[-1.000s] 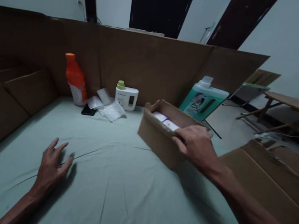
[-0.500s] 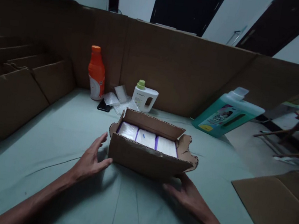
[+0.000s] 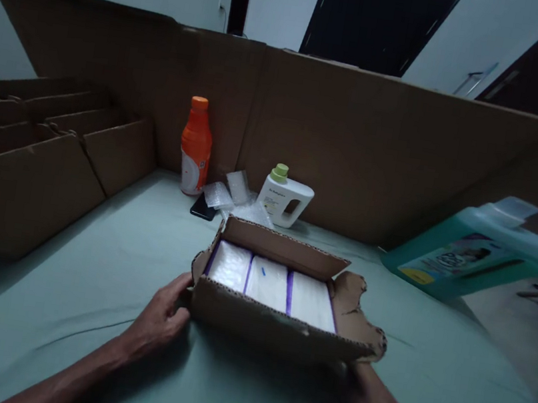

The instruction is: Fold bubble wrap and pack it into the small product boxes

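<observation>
An open-topped cardboard box [image 3: 279,334] with torn end flaps is in the middle, tilted a little towards me. Several white packs [image 3: 267,283] with purple edges lie side by side inside it; a small blue mark is on the middle one. My left hand [image 3: 162,317] is closed on the left end of the box, its fingertips partly hidden behind the corner. Under the right end is my right hand [image 3: 358,380], holding the box from below; its fingers are hidden by the cardboard.
Behind the box stand an orange bottle [image 3: 196,147], a white jug [image 3: 284,197] with a green cap, bubble wrap [image 3: 248,208] and a black phone [image 3: 203,207]. A teal liquid jug [image 3: 479,250] leans at right. A divided cardboard box [image 3: 48,189] is at left; a cardboard wall [image 3: 333,144] runs behind.
My left hand has closed on the box's left end. My right hand has gone further under the right end. The box now tilts more towards me, and the view has shifted.
</observation>
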{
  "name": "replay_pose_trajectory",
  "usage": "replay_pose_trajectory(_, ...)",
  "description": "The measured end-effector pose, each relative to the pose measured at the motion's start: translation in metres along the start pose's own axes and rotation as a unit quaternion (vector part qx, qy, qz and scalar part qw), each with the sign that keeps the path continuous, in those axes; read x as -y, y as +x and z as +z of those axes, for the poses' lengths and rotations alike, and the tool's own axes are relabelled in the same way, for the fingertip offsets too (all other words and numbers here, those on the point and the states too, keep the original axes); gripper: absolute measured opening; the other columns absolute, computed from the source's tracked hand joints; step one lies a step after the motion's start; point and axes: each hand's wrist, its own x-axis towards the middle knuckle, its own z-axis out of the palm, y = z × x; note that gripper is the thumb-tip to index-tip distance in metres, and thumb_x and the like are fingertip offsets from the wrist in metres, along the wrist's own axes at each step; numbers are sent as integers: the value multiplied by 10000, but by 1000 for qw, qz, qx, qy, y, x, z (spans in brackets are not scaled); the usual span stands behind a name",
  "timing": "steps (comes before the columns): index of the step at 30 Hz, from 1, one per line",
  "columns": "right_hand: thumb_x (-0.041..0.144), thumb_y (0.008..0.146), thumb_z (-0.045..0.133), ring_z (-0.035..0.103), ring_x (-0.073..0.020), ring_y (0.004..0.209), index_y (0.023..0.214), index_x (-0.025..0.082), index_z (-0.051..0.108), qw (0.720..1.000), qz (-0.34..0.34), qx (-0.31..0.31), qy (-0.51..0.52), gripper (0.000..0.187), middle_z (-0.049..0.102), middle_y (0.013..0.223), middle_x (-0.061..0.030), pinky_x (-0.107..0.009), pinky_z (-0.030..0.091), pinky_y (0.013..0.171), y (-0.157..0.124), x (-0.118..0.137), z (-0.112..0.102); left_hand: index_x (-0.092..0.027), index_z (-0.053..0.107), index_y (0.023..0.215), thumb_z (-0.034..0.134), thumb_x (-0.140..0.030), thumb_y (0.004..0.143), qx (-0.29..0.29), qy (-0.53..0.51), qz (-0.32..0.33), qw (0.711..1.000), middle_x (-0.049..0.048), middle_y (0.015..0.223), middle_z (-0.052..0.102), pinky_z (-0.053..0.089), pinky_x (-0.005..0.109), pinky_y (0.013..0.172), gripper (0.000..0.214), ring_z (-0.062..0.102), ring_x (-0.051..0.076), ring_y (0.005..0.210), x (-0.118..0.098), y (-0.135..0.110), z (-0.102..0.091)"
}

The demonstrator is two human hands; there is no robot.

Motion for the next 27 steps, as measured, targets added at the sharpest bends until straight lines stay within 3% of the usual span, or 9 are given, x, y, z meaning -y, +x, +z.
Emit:
replay_pose_trajectory(3,570,641,669,725,-409,916,823,333,811,999,29,19,11,330,791,959,-102,-545,599,839,45,12,-40,-175,696,838,446,-144,719,-15,-16,-19,1000,27,737,677,523,290,674,279,618,182,710,13,10,-9)
replay_pose_trajectory(6,589,634,664,672,-415,1114,778,320,808,1000,-14,9,15,337,765,1113,-133,-521,528,987,109,44,-58,-186,623,667,469,-170,759,-50,2,3,999,-10,609,605,481,256,584,180,565,149,592,26,15,-5)
replay_pose_trajectory(8,579,615,685,607,-396,1246,807,303,813,999,-45,27,12,359,727,1226,-133,-496,467,1071,153,65,-49,-201,561,603,479,-174,779,-58,19,32,998,-23,557,548,472,251,564,196,533,139,552,31,16,-2)
replay_pose_trajectory(11,548,651,671,625,-309,1241,880,301,809,995,-65,74,32,364,732,1230,-82,-415,464,1079,211,83,-12,-222,484,566,487,-175,807,-64,44,72,994,-34,521,481,468,245,540,246,481,129,506,33,15,0)
replay_pose_trajectory(15,484,663,676,703,-268,1079,822,292,780,996,-53,54,56,270,785,1028,-41,-370,521,999,249,86,21,-235,454,544,494,-179,811,-66,71,103,990,-31,508,462,471,245,525,275,458,133,489,30,14,-3)
replay_pose_trajectory(19,550,758,608,666,-342,1134,824,330,745,994,11,-95,50,268,770,1074,-73,-476,506,1013,209,61,-11,-234,503,544,503,-219,828,-56,72,80,993,-17,511,494,494,260,543,284,477,141,498,29,14,-5)
replay_pose_trajectory(23,583,700,670,712,-369,988,760,325,734,964,139,-208,91,272,774,980,-106,-472,579,813,92,10,-45,-232,568,578,515,-264,817,-48,67,43,996,-6,520,533,508,280,574,247,519,156,536,29,11,-7)
replay_pose_trajectory(25,587,663,691,730,-345,838,739,291,727,944,208,-218,136,308,767,857,-96,-465,592,725,27,-12,-45,-220,632,655,515,-280,814,-39,65,25,997,7,590,604,511,286,606,206,565,166,586,29,9,-10)
replay_pose_trajectory(27,581,668,690,727,-328,816,768,258,738,948,234,-180,122,341,759,830,-85,-472,591,760,-27,-24,-42,-202,678,752,519,-305,821,-32,60,1,998,21,678,663,508,287,627,201,606,178,647,27,7,-12)
